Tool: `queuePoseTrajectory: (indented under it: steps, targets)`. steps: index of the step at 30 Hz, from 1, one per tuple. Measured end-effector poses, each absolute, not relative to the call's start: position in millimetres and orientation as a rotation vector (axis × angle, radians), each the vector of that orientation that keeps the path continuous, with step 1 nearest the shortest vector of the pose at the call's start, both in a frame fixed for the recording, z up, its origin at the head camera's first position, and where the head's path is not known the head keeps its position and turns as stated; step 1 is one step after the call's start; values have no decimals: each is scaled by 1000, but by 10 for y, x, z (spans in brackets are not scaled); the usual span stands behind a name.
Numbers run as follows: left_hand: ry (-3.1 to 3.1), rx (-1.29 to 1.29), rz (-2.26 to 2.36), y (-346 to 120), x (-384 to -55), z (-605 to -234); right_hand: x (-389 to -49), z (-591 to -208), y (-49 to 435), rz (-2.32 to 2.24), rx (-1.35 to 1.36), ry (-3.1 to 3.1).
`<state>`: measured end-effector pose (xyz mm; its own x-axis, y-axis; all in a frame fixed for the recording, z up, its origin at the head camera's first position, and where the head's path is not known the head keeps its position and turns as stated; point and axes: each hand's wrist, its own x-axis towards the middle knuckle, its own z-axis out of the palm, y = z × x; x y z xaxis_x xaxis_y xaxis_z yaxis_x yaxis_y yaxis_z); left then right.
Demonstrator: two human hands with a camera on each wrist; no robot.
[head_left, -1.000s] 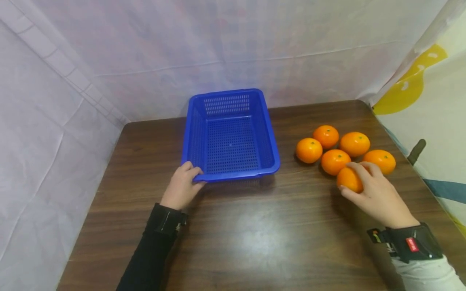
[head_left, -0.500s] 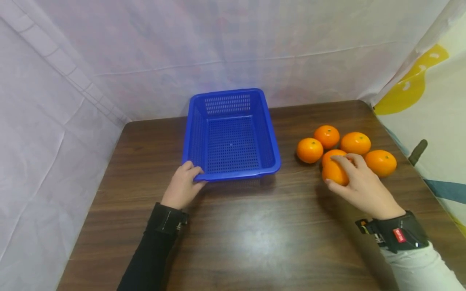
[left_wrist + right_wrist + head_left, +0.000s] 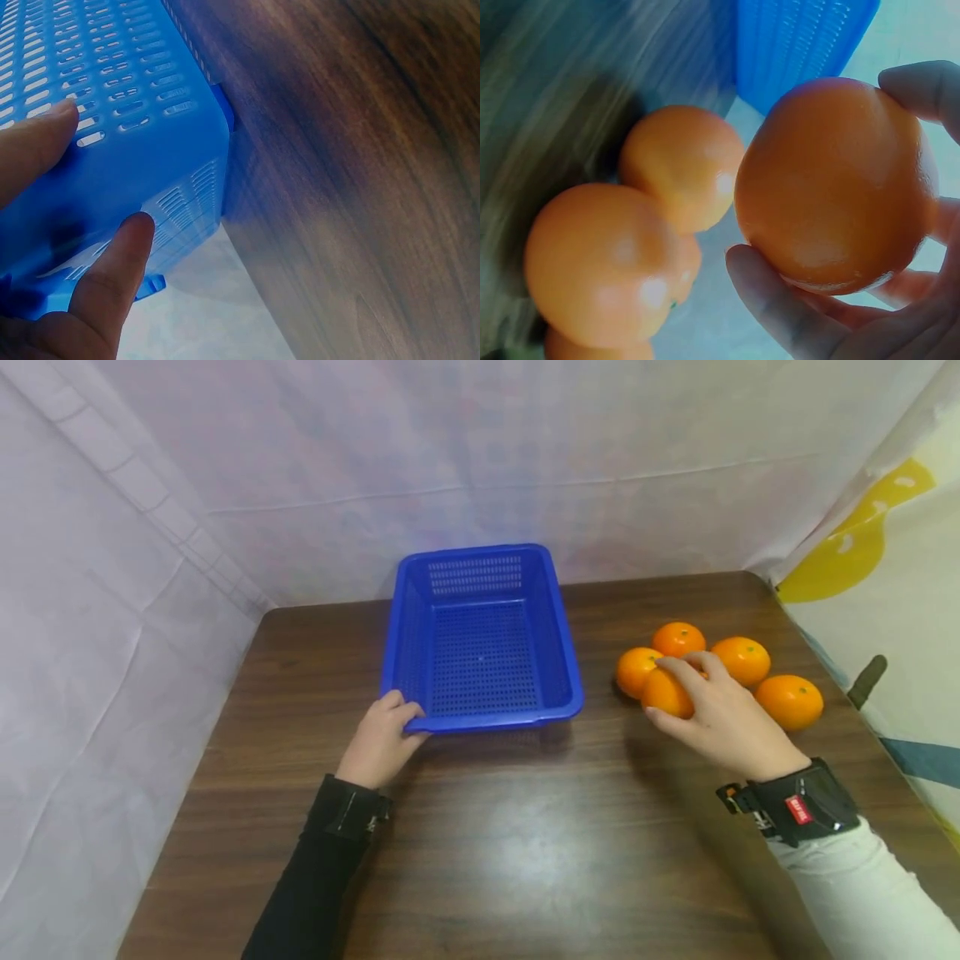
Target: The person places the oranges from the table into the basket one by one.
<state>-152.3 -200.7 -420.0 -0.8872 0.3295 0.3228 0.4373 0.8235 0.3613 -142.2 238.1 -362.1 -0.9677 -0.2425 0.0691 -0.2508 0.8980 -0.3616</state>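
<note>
Wooden bench (image 3: 480,860); pale cloth (image 3: 337,560) beyond the blue basket (image 3: 483,721). Left hand (image 3: 381,742): pinching the basket's near-left corner, to steady it, I'd say. Right hand (image 3: 723,718): curled round one orange (image 3: 664,695), right of the basket, likely against slipping. Other oranges (image 3: 742,658): loose, right of the basket.

Glare (image 3: 532,868) on the wooden table (image 3: 240,810)

It gleams white across brown grain — and behind hangs a creased pale sheet (image 3: 525,452)! Left, a row of block shapes (image 3: 137,482); right, a cloth (image 3: 922,668) bearing a yellow shape (image 3: 847,560) — blue-grey band (image 3: 926,762) lower down.
</note>
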Motion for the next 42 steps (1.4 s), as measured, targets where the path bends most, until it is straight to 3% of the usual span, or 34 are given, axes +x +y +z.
queuePoseTrajectory:
  steps: [10, 42]
  targets:
    - [-2726, -596, -608, -2012, -1538, -4225, -1617, -3545, 2143, 555, 542, -2973]
    - [-2733, -589, -614, -2006, -1493, -4203, -1807, -3336, 1507, 501, 755, -2865]
